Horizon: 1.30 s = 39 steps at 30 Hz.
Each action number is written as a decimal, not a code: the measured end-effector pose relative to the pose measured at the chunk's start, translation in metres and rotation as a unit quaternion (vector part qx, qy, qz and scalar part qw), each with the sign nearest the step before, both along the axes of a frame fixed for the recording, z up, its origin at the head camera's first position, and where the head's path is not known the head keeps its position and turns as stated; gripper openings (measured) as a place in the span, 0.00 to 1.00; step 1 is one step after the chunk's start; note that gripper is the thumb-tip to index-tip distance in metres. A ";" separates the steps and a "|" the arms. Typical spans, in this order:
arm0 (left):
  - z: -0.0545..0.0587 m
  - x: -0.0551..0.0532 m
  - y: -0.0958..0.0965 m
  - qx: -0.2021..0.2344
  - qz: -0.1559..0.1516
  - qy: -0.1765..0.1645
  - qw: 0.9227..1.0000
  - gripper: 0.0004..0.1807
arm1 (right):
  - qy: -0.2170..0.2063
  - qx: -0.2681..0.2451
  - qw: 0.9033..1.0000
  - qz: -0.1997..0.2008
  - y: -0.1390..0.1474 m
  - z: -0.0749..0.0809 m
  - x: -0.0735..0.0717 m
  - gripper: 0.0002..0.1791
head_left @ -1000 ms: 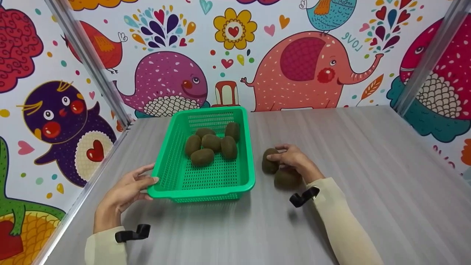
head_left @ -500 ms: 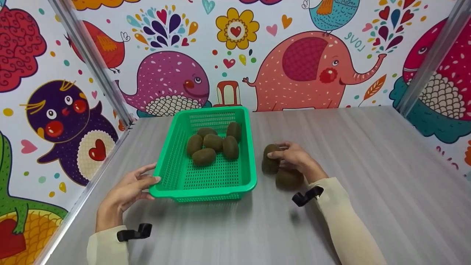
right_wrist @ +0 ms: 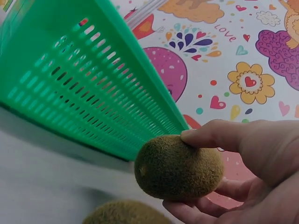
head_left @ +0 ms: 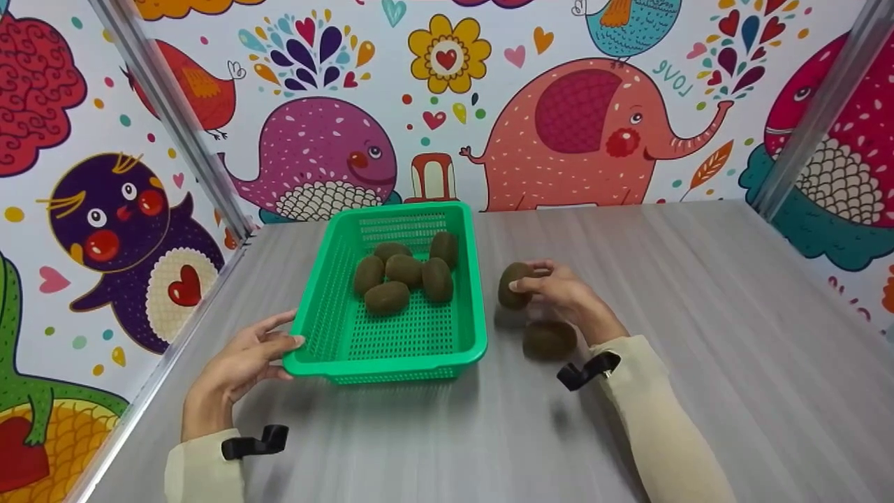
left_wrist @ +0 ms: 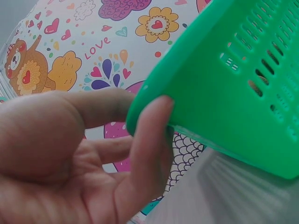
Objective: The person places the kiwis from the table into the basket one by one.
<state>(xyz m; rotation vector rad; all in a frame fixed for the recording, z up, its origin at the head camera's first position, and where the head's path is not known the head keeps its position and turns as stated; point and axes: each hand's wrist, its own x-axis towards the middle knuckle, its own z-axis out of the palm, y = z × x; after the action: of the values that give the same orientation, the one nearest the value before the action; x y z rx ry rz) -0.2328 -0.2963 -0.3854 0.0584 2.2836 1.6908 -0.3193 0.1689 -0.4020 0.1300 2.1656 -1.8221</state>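
Note:
A green plastic basket (head_left: 391, 367) with slotted walls holds several brown kiwis (head_left: 387, 298) grouped toward its far half. My left hand (head_left: 241, 363) pinches the basket's near left corner; in the left wrist view the rim (left_wrist: 154, 93) sits between thumb and fingers. To the right of the basket, my right hand (head_left: 569, 297) grips a fuzzy kiwi (right_wrist: 177, 168) between thumb and fingers, raised a little above the table. Another kiwi (head_left: 550, 340) lies on the table just below that hand, apart from it.
The grey table (head_left: 670, 279) has a wood-like grain. A wall (head_left: 447, 112) printed with cartoon animals stands behind it, and a second printed wall (head_left: 42, 230) closes the left side. Metal posts (head_left: 183, 126) mark the corners.
My right hand has lifted the kiwi off the table and moved slightly away from me, leaving the other kiwi behind. The left hand keeps its hold on the basket corner.

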 end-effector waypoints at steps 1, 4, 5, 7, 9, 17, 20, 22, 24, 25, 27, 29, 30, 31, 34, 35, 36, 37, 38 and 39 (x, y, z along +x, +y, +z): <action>0.000 0.000 0.000 0.000 0.000 -0.001 1.000 0.40 | 0.008 0.003 1.000 0.001 0.000 0.001 0.001 0.39; -0.001 0.001 0.000 0.003 0.000 -0.004 1.000 0.40 | 0.034 0.002 0.999 0.007 -0.001 0.006 0.003 0.38; -0.001 0.001 0.000 0.003 -0.001 -0.005 1.000 0.40 | 0.040 -0.002 0.999 0.008 -0.002 0.008 0.004 0.38; 0.000 0.001 0.000 0.006 -0.001 -0.006 1.000 0.40 | 0.049 -0.011 0.999 0.010 -0.003 0.012 0.006 0.38; 0.000 0.002 -0.001 0.007 -0.002 -0.006 1.000 0.40 | 0.059 -0.022 0.998 0.017 -0.005 0.015 0.008 0.39; 0.000 0.005 -0.002 0.008 0.001 -0.004 1.000 0.40 | 0.074 -0.034 0.996 0.019 -0.013 0.025 0.016 0.38; 0.000 0.006 -0.002 0.008 0.001 -0.001 1.000 0.40 | 0.080 -0.036 0.996 0.016 -0.015 0.029 0.020 0.37; 0.000 0.006 -0.001 0.008 0.001 -0.002 1.000 0.40 | 0.082 -0.039 0.996 0.017 -0.017 0.033 0.024 0.36; -0.001 0.006 -0.001 0.010 -0.001 -0.004 1.000 0.40 | 0.086 -0.042 0.995 0.019 -0.018 0.036 0.027 0.36; -0.001 0.006 -0.001 0.011 -0.002 -0.005 1.000 0.40 | 0.086 -0.045 0.995 0.020 -0.018 0.038 0.029 0.35; -0.001 0.006 0.000 0.014 -0.003 -0.007 1.000 0.40 | 0.090 -0.050 0.994 0.025 -0.019 0.042 0.032 0.34; -0.001 0.005 0.000 0.017 -0.005 -0.007 1.000 0.40 | 0.092 -0.057 0.994 0.028 -0.021 0.046 0.035 0.34; -0.001 0.005 0.000 0.019 -0.005 -0.007 1.000 0.40 | 0.093 -0.061 0.993 0.029 -0.022 0.048 0.037 0.33; -0.001 0.005 -0.001 0.020 -0.005 -0.006 1.000 0.40 | 0.094 -0.065 0.993 0.029 -0.023 0.050 0.038 0.33; -0.002 0.005 -0.001 0.020 -0.006 -0.006 1.000 0.40 | 0.096 -0.057 0.993 0.031 -0.026 0.054 0.041 0.34; -0.001 0.005 -0.001 0.019 -0.005 -0.006 1.000 0.40 | 0.097 -0.050 0.994 0.032 -0.027 0.056 0.041 0.35; -0.001 0.004 -0.001 0.018 -0.003 -0.006 1.000 0.40 | 0.099 -0.043 0.994 0.033 -0.028 0.057 0.042 0.35; 0.000 0.004 -0.001 0.016 -0.002 -0.005 1.000 0.40 | 0.100 -0.033 0.994 0.035 -0.029 0.057 0.043 0.36; 0.001 0.004 0.000 0.015 -0.001 -0.005 1.000 0.40 | 0.102 -0.023 0.994 0.037 -0.029 0.059 0.043 0.36; 0.002 0.003 0.000 0.014 -0.001 -0.004 1.000 0.40 | 0.103 -0.013 0.994 0.039 -0.030 0.059 0.044 0.36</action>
<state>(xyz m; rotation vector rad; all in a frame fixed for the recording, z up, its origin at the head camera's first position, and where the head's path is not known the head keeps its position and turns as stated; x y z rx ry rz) -0.2295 -0.2960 -0.3838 0.0600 2.2521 1.7194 -0.2755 0.1386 -0.3425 -0.1522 2.2458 -1.8927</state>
